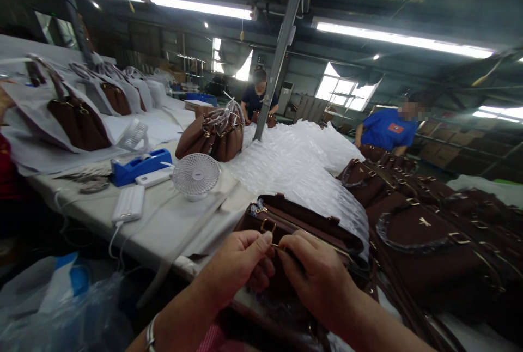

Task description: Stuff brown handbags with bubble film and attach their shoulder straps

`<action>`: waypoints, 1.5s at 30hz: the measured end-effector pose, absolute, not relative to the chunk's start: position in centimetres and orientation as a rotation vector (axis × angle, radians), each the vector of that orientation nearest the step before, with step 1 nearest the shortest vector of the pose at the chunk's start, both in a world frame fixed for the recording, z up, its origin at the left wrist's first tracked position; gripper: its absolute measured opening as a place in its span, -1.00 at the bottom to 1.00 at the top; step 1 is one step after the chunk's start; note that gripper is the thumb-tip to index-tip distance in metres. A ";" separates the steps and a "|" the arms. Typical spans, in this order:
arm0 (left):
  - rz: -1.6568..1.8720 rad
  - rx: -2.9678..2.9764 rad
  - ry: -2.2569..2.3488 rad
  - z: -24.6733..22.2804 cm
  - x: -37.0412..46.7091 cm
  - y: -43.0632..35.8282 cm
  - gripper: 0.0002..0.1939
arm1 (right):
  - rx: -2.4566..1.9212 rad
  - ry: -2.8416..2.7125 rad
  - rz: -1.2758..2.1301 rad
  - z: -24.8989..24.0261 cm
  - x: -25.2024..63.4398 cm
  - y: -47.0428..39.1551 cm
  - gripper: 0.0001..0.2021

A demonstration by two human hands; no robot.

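Open bag: brown bag [302, 216], mouth open, directly in front of the person; the landmark; hands at its near side, its rim beyond them.
Gold ring: ring [268, 225] on the open bag's near side, just above the left fingertips.
Left hand: hand [237, 259] at the open bag's near side, thumb and index pinching one end of a thin piece [277, 245], other fingers curled; exact part too small to tell.
Right hand: hand [316, 267] at the open bag's near side, thumb and index pinching the thin piece's other end, fingers bent, knuckles up.
Fan: white fan [196, 175], left of the open bag.
Wrap: white plastic wrap [294, 150], beyond the open bag.
Bag pile: brown bags [429, 226], right of the open bag.
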State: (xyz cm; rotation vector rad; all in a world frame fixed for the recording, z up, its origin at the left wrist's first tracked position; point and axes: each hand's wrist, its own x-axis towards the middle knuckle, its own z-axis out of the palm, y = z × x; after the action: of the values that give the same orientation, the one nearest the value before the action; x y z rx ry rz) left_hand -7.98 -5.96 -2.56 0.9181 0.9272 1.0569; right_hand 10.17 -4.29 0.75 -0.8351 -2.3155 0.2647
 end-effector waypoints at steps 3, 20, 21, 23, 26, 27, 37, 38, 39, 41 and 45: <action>1.018 0.970 0.910 -2.7 -8.0 -6.2 -0.43 | -0.785 -2.404 0.150 0.6 10.4 -4.7 -0.78; 1.361 1.374 1.220 -2.5 -12.9 -0.1 -0.63 | -0.803 -2.567 -0.120 7.8 10.9 -1.9 -0.79; 1.371 1.394 1.267 -3.0 -13.6 1.2 -0.67 | -0.840 -2.569 -0.134 8.3 10.5 -1.1 -0.79; 1.309 1.464 1.260 -4.0 -14.5 3.5 -0.73 | -0.912 -2.589 -0.129 9.0 9.2 0.5 -0.80; 1.182 1.590 1.162 -4.8 -15.0 5.3 -0.70 | -1.038 -2.639 -0.110 8.8 6.6 3.1 -0.83; 1.154 1.625 1.133 -4.9 -15.0 5.5 -0.70 | -1.082 -2.660 -0.117 8.5 5.7 3.9 -0.84; 1.210 1.810 1.080 -6.7 -16.1 5.6 -0.73 | -1.308 -2.921 -0.327 4.1 0.9 8.0 -0.79; 1.220 1.830 1.086 -6.9 -16.2 5.6 -0.73 | -1.321 -2.931 -0.335 3.8 0.9 8.0 -0.79; 1.228 1.852 1.093 -7.1 -16.2 5.7 -0.73 | -1.332 -2.940 -0.342 3.7 0.9 8.0 -0.79; 1.244 1.906 1.113 -7.3 -16.1 6.0 -0.75 | -1.345 -2.954 -0.355 3.5 0.9 8.0 -0.79; 1.262 2.031 1.154 -7.4 -15.5 6.3 -0.81 | -1.366 -2.972 -0.369 3.4 1.1 8.0 -0.78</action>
State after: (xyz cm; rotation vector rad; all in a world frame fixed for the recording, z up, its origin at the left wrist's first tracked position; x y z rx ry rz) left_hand -15.54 6.30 -7.42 2.0305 1.1535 1.2621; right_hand 1.11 8.01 3.37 -1.3656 -2.9720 -0.3692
